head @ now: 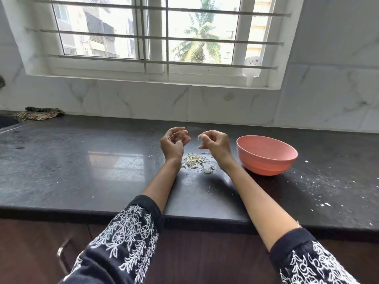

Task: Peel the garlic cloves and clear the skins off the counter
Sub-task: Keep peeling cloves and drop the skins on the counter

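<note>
Two hands of mine hover above a broad black stone counter (82, 160) that runs below a barred window (155, 37). On the counter to my right a pink bowl (266, 155) stands upright, just beside my right wrist; I cannot see what lies in it from this angle. A striped cloth (39, 113) sits crumpled at the far left against the tiled wall. Between my forearms a heap of papery garlic skins (194, 159) rests on the stone, with a few larger curled pieces at its near edge, and white flecks are scattered over the counter to the right of the bowl. My left hand (173, 141) is raised above the heap, palm turned up, its fingers curled round a garlic clove (181, 133) held at the fingertips. My right hand (214, 143) is near it but apart, thumb and fingers pinching a thin strip of skin (200, 137) that hangs loose from the tips. Both dark embroidered sleeves (127, 242) are pushed up the forearms.
</note>
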`<state>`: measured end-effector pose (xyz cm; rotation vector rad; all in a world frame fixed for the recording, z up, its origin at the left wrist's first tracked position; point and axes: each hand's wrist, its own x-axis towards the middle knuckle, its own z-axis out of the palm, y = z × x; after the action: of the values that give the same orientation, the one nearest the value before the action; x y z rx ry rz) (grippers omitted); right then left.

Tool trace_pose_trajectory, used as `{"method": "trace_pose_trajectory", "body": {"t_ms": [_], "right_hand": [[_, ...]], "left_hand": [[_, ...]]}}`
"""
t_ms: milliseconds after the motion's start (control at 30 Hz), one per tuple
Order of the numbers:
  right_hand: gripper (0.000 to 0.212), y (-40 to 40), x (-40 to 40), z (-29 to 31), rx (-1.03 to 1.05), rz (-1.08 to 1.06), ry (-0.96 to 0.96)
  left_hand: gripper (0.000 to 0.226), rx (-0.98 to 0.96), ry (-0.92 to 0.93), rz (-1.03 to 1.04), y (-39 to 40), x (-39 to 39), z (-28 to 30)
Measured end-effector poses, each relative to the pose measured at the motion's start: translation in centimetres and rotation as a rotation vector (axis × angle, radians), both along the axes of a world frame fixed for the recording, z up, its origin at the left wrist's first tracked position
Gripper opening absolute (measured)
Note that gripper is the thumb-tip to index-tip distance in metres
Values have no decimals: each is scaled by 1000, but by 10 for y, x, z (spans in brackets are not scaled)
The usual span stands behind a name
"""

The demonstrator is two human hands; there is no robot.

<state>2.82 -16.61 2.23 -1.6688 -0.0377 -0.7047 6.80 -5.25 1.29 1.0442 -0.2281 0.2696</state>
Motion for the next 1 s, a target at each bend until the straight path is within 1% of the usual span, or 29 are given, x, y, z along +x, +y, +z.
{"method": "trace_pose_trajectory", "body": {"t_ms": [100, 167, 200, 300, 333, 400, 467, 567, 700, 833, 1000], "right_hand": [[24, 1, 0, 1, -25, -19, 25], [28, 0, 0, 1, -88, -43, 33], [26, -1, 1, 1, -144, -62, 26], [7, -4, 3, -1, -309, -138, 9], [10, -4, 3, -1, -341, -156, 15], [13, -2, 4, -1, -374, -150, 6], [8, -1, 2, 0, -447, -150, -21], [7, -3, 2, -1, -571, -186, -28], [9, -5, 1, -3, -650, -204, -16], [11, -4, 0, -2, -670, -221, -8], [12, -4, 0, -3, -686, -235, -1]], "left_hand": [[13, 31, 6, -30, 0, 2, -1], [13, 72, 0, -54, 0, 4, -3], [13, 87, -8, -66, -1, 4, -4], [11, 115, -24, -85, -2, 2, -4], [9, 134, -27, -86, -2, 2, -4], [7, 219, -53, -80, -2, 3, -6], [6, 363, -114, -72, -3, 3, -8], [9, 567, -215, -2, -5, 2, -11], [20, 699, -284, 96, -4, 1, -13], [23, 756, -306, 137, -4, 2, -14], [13, 713, -294, 126, -4, 3, -13]]}}
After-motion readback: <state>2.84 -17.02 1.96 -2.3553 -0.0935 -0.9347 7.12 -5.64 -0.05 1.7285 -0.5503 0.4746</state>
